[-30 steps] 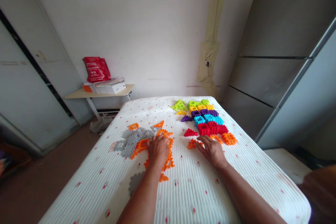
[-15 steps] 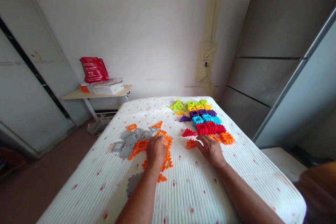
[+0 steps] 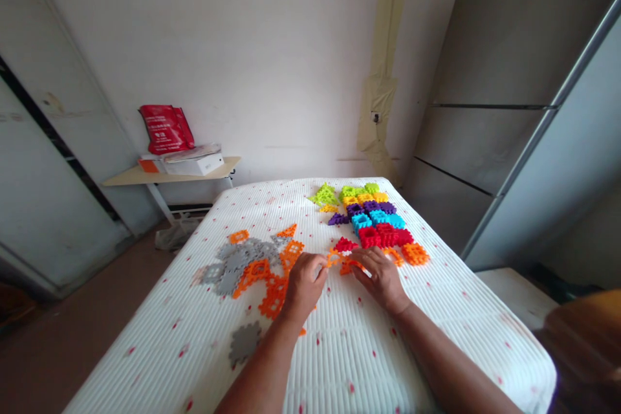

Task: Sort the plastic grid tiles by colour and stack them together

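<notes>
With my left hand [image 3: 303, 279] and right hand [image 3: 381, 273] pinched on orange tiles [image 3: 339, 262] between them, a skewed push could pop them loose.

Orange pieces [image 3: 339, 262] part-hidden btwn L hand [image 3: 305, 279], R hand [image 3: 383, 278]; grip unclear.

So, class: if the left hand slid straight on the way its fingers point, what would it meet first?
Probably the orange piece just ahead of the left hand, then the red triangle; depth is unclear.
</notes>
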Motion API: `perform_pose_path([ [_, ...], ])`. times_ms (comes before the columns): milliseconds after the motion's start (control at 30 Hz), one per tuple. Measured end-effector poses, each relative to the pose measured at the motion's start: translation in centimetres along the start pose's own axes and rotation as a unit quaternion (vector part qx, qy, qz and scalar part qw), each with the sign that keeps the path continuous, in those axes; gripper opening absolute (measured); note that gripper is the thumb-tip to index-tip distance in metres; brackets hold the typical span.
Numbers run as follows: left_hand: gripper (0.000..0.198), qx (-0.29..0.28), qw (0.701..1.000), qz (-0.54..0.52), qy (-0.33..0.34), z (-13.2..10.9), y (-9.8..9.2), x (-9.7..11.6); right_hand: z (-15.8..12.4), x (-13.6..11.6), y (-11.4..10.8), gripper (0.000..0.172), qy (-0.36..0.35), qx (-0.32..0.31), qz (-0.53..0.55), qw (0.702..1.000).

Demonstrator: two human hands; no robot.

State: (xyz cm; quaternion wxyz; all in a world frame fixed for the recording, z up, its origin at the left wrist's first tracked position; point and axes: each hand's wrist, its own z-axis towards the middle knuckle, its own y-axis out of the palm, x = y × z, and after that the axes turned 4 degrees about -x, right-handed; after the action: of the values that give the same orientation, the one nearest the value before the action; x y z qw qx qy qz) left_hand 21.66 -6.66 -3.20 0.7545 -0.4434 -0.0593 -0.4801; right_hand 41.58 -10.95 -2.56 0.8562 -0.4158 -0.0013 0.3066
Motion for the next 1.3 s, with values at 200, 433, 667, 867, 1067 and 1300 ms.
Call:
perform_pose_path([
  [200,0.014,-0.001,0.999,-0.024,0.046,-0.2,0.7,1.5,-0.3,0.4,0.3,0.022,0.010,-0.019,0.049,0.999],
  [433,0.031,-0.036,0.998,-0.020,0.049,-0.8,2.1,1.2,-0.7,1.7,-0.4,0.020,0.036,-0.025,0.018,0.999],
  [667,0.057,-0.114,0.992,-0.021,0.039,-1.3,3.1,1.2,-1.1,2.8,-0.7,0.020,0.062,-0.060,-0.029,0.996],
  [867,0.064,-0.137,0.990,-0.011,0.038,-1.2,3.1,1.3,-1.0,3.1,-0.5,0.024,0.057,-0.085,-0.043,0.994],
  [1067,0.064,-0.149,0.988,-0.002,0.027,-1.3,3.2,1.2,-0.9,3.0,-0.5,0.023,0.075,-0.117,-0.063,0.988],
  [1300,0.063,-0.147,0.987,0.061,0.001,-1.2,3.5,1.2,-0.8,2.9,-0.5,0.020,0.114,-0.143,-0.071,0.981],
])
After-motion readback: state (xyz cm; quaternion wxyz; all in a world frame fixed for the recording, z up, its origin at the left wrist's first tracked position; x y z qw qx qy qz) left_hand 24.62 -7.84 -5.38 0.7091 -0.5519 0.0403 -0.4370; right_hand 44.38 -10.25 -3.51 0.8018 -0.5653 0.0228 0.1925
